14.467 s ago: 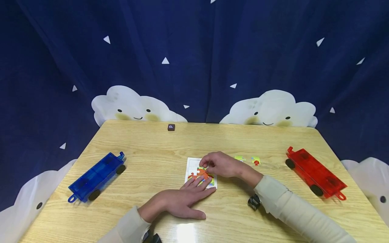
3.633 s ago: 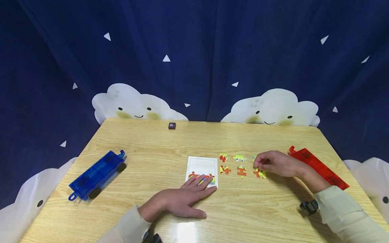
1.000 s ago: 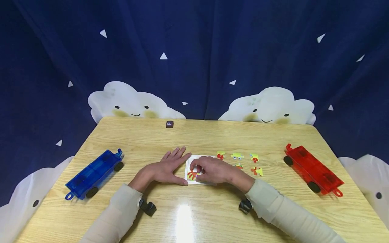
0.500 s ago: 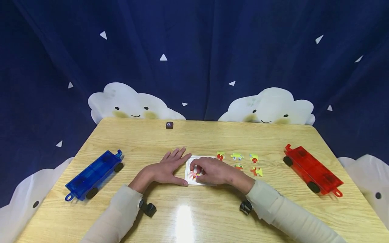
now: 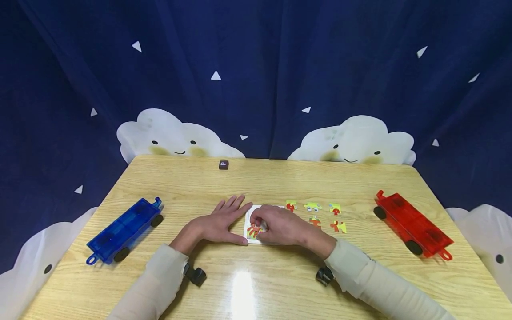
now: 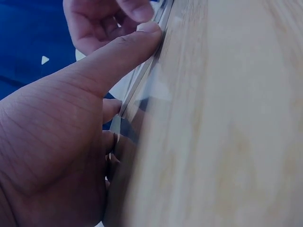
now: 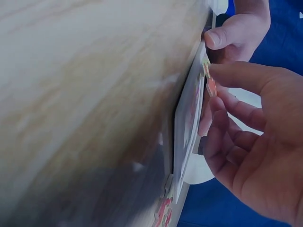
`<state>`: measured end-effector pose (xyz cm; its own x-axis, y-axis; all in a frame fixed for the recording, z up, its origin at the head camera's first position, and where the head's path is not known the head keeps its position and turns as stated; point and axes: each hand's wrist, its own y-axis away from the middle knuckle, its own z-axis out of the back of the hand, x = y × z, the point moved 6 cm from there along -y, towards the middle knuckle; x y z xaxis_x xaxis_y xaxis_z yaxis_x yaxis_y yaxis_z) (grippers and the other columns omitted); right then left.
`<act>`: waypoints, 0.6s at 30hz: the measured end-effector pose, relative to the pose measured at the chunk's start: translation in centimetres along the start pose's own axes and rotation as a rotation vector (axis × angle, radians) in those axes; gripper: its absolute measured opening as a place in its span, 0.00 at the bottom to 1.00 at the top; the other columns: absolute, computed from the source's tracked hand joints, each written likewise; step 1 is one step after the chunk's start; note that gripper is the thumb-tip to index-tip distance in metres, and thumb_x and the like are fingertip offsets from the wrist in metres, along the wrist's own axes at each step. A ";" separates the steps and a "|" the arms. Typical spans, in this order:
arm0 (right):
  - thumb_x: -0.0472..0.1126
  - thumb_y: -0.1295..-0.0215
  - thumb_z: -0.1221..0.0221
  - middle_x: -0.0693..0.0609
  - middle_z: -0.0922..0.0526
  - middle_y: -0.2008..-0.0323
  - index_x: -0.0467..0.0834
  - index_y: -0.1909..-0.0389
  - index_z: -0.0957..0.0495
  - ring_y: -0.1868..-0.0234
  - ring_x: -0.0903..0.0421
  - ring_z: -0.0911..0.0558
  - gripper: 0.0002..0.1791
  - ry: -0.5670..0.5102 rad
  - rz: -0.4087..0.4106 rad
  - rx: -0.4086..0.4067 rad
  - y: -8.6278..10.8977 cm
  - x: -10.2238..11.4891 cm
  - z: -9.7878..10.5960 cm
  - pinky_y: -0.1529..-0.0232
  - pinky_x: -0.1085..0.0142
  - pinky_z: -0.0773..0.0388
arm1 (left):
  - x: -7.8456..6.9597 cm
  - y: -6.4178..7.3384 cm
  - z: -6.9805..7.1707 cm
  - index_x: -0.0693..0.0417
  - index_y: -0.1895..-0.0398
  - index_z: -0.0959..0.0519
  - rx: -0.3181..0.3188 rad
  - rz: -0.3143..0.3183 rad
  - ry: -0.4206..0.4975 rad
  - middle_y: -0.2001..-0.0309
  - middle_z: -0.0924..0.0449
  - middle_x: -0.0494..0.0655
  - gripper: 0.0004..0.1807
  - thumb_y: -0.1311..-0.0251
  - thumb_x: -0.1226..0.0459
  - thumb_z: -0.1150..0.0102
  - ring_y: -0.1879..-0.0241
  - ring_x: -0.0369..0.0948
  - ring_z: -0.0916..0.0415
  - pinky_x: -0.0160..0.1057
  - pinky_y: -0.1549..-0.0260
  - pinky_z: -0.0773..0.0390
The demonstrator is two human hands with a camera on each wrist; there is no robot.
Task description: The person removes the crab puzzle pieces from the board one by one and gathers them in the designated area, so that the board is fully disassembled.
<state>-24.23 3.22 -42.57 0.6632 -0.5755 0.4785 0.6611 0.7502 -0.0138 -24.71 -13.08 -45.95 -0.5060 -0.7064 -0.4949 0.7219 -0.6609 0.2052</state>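
Observation:
My left hand (image 5: 219, 224) lies spread on the table, its thumb and index finger along the left edge of a white puzzle tray (image 5: 246, 233). Over the tray's lower left corner, my right hand (image 5: 282, 226) pinches a jigsaw piece (image 5: 254, 231) with red and yellow-green print. The right wrist view shows this piece (image 7: 211, 86) tilted between thumb and fingers, just off the tray face. Much of the tray is hidden under the right hand. To its right lie several loose jigsaw pieces (image 5: 313, 207) in red and yellow.
A blue toy wagon (image 5: 126, 231) stands on the left of the table, and a red toy wagon (image 5: 414, 226) on the right. Near the far edge sits a small dark block (image 5: 223, 165) marked P. A dark blue curtain with clouds hangs behind.
Since 3.6 seconds ago my left hand moved off the tray to its left edge. My right hand came from the loose pieces to the tray's lower left corner. The pinched piece tilted slightly.

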 end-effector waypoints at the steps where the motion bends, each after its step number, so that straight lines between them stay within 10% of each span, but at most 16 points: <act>1: 0.38 0.39 0.32 0.58 0.21 0.63 0.48 0.55 0.19 0.64 0.61 0.24 0.12 -0.006 0.005 -0.011 -0.1 0.1 0.1 0.59 0.63 0.24 | 0.0 0.0 0.0 0.45 0.15 0.57 0.001 0.001 0.002 0.17 0.71 0.53 0.58 0.38 0.35 0.38 0.20 0.52 0.76 0.57 0.25 0.69; 18: 0.34 0.33 0.40 0.65 0.23 0.78 0.50 0.67 0.19 0.75 0.68 0.25 0.07 -0.167 0.043 -0.089 -0.8 0.0 0.4 0.70 0.69 0.25 | 0.0 0.0 0.0 0.46 0.15 0.56 0.000 0.005 0.018 0.17 0.71 0.53 0.58 0.38 0.36 0.37 0.20 0.51 0.77 0.56 0.25 0.69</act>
<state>-24.96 2.75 -42.19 0.6287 -0.4759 0.6150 0.6668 0.7368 -0.1115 -24.75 -13.06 -45.98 -0.4940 -0.7048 -0.5091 0.7243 -0.6575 0.2075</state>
